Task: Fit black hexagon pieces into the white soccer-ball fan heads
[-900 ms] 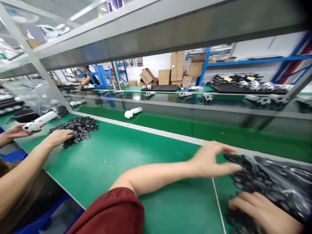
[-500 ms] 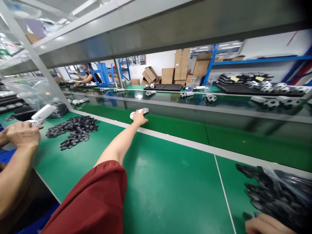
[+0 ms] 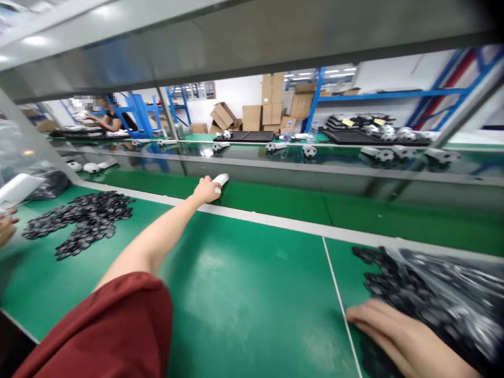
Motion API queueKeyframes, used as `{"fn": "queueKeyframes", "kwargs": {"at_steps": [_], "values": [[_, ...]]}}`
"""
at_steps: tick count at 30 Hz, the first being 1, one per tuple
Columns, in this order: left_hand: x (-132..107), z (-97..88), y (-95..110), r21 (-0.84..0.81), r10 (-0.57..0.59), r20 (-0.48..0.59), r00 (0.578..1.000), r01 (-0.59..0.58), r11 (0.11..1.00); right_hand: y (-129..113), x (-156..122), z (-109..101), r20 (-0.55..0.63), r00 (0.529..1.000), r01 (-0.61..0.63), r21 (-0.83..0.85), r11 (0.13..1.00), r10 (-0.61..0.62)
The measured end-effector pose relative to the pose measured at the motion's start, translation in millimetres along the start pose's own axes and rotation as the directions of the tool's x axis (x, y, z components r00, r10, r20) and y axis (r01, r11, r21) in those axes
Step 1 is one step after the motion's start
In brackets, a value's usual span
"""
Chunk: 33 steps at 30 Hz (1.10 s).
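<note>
My left arm, in a dark red sleeve, stretches across the green bench to the conveyor lane. At its end my left hand (image 3: 206, 190) is closed round a white handle-shaped part (image 3: 220, 180). Down at the lower right my right hand (image 3: 397, 336) lies flat, fingers stretched out, at the near edge of a heap of small black parts (image 3: 397, 283) spilling from a clear plastic bag (image 3: 452, 294).
A second pile of black parts (image 3: 81, 220) lies at left, near a co-worker's hand (image 3: 6, 226) holding a white part (image 3: 16, 189). More white parts and football-patterned balls (image 3: 309, 151) sit on the far lanes. A metal shelf (image 3: 236, 47) hangs overhead. Cardboard boxes (image 3: 271, 113) stand behind.
My left hand left the black heap at right, reached forward to the conveyor and closed on the white part. My right hand stayed by the heap. The view swung slightly right.
</note>
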<state>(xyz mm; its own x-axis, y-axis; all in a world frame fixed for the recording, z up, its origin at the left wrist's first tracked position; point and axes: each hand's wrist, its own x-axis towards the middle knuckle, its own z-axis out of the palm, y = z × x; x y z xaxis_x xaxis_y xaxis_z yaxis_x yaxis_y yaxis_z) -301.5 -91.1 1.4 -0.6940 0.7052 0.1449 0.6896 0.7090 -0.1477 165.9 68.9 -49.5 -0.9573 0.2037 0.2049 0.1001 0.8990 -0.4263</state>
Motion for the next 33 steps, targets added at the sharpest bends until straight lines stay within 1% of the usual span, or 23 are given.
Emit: {"fn": "queueKeyframes", "kwargs": {"at_steps": [2,5,8,11,15,18,20,22,24,25,27,28,29,30,31,32,33], "values": [[-7.3,-4.7,9.1,0.028,0.086,0.052,0.995,-0.088,0.996,-14.6,5.3,-9.4,0.045,0.998,-0.049,0.011,0.999,0.049],[-9.2,-13.1,7.2,0.097,0.162,0.136,0.977,-0.176,0.980,-27.8,12.0,-14.2,0.087,0.992,-0.090,0.020,0.996,0.088],[-0.2,-21.9,-0.6,0.176,0.203,0.179,0.963,-0.235,0.956,-31.2,13.0,-12.5,0.131,0.987,-0.093,0.022,0.995,0.089],[8.6,-26.0,5.6,0.223,0.286,0.207,0.936,-0.329,0.917,-31.2,11.5,-10.2,0.134,0.988,-0.074,-0.005,0.997,0.074],[13.4,-21.9,28.2,0.243,0.443,0.214,0.871,-0.487,0.839,-29.4,13.6,-11.3,0.074,0.997,-0.033,-0.030,0.999,0.035],[22.2,-21.6,35.8,0.228,0.515,0.228,0.826,-0.560,0.797,-24.7,17.4,-15.2,-0.037,0.999,-0.035,-0.068,0.997,0.033],[30.2,-27.8,39.7,0.210,0.528,0.240,0.814,-0.575,0.791,-20.7,19.3,-18.7,-0.136,0.990,-0.055,-0.066,0.996,0.045],[30.7,-41.6,49.2,0.194,0.523,0.243,0.817,-0.569,0.799,-17.9,20.3,-22.8,-0.202,0.977,-0.078,-0.020,0.997,0.072],[15.4,-61.8,67.3,0.174,0.488,0.242,0.839,-0.533,0.828,-17.5,20.4,-27.3,-0.240,0.963,-0.118,0.024,0.993,0.120],[1.3,-72.6,79.4,0.156,0.449,0.240,0.861,-0.490,0.858,-18.3,20.2,-29.5,-0.257,0.956,-0.138,0.039,0.990,0.144],[-35.3,-90.5,106.9,0.136,0.364,0.258,0.895,-0.407,0.903,-21.1,19.7,-32.7,-0.275,0.945,-0.162,0.082,0.983,0.179],[-54.5,-95.6,120.9,0.146,0.366,0.231,0.901,-0.404,0.903,-22.8,19.4,-33.5,-0.274,0.939,-0.177,0.129,0.976,0.207],[-71.9,-97.2,134.0,0.155,0.445,0.121,0.887,-0.460,0.874,-24.5,19.2,-33.7,-0.262,0.933,-0.197,0.200,0.960,0.246],[-86.0,-95.3,145.7,0.135,0.550,0.042,0.834,-0.551,0.824,-26.1,19.0,-33.2,-0.235,0.926,-0.223,0.293,0.930,0.296],[-96.0,-90.1,155.6,0.115,0.648,-0.012,0.762,-0.643,0.758,-27.3,19.0,-32.2,-0.197,0.917,-0.250,0.394,0.885,0.347],[-101.7,-82.7,163.3,0.083,0.738,-0.046,0.673,-0.734,0.675,-28.3,19.1,-31.0,-0.154,0.909,-0.271,0.488,0.830,0.387],[-103.9,-73.9,169.0,0.031,0.814,-0.031,0.581,-0.813,0.581,-29.1,19.3,-29.7,-0.124,0.903,-0.280,0.558,0.781,0.412]]}}
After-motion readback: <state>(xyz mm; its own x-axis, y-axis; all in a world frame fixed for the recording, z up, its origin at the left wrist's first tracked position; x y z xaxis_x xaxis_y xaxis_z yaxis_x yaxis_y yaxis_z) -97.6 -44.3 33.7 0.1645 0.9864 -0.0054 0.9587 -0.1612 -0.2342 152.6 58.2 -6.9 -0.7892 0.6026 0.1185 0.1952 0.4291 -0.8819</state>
